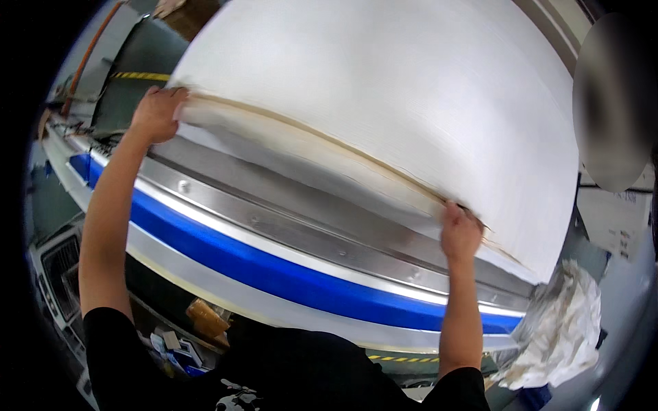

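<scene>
A broad white sheet (pixel 384 68), paper or cloth, covers the work table in front of me. Along its near edge runs a long thin tan strip (pixel 322 135), with a pale, slightly blurred band of sheet hanging below it. My left hand (pixel 159 115) is closed on the left end of this edge. Farther right and nearer to me, my right hand (pixel 461 233) grips the same edge, its fingers curled over the tan strip. Both arms are stretched out wide. What lies inside each grip is partly hidden by the fingers.
A riveted metal rail (pixel 295 233) and a blue band (pixel 274 264) line the table's near side. Crumpled white sheeting (pixel 565 329) hangs at the right end. Below the table sit a brown tape roll (pixel 208 318) and small items. A white carton (pixel 617 219) stands far right.
</scene>
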`<state>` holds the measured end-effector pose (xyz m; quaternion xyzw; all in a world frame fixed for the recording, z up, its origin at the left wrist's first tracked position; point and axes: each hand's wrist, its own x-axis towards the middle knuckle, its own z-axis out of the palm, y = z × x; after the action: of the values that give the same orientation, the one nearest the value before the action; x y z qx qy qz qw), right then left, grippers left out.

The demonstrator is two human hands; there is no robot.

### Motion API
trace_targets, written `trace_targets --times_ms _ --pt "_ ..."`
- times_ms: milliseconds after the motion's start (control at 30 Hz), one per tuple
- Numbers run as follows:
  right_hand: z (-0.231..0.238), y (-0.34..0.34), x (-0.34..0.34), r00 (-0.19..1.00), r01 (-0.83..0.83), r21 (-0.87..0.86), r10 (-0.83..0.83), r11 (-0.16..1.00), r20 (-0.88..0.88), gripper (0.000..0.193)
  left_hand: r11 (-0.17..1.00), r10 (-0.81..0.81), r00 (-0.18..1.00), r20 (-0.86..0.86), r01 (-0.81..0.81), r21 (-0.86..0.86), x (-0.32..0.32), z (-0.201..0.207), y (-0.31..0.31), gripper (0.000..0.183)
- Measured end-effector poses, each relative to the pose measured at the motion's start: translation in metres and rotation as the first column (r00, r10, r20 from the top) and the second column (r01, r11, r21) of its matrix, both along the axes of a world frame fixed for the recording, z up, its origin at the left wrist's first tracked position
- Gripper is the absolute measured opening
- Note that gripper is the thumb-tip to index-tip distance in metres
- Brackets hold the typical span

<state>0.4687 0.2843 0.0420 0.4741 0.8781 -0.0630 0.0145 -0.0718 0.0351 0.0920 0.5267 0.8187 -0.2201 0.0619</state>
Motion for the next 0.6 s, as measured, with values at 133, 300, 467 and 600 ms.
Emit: trace_targets --times_ms 133,300,467,600 --pt "0.005 0.062 0.164 0.956 0.219 0.076 -0.229 0.973 0.184 0.052 0.965 -0.054 0.992 -0.111 0.023 -0.263 0.014 -0.011 0.039 0.054" --pt "0.008 0.122 0.303 0.885 0.322 0.117 -0.343 0.939 0.316 0.063 0.976 0.014 0.987 -0.159 -0.048 -0.214 0.006 -0.044 0.050 0.037" --pt "0.016 0.165 0.386 0.790 0.448 0.076 -0.434 0.891 0.434 0.073 0.995 0.074 0.990 -0.122 -0.081 -0.050 -0.078 -0.087 -0.001 0.031" --pt "0.036 0.193 0.459 0.683 0.525 -0.045 -0.390 0.850 0.617 0.048 0.995 0.051 0.980 -0.194 -0.067 -0.075 -0.099 -0.105 -0.006 0.027"
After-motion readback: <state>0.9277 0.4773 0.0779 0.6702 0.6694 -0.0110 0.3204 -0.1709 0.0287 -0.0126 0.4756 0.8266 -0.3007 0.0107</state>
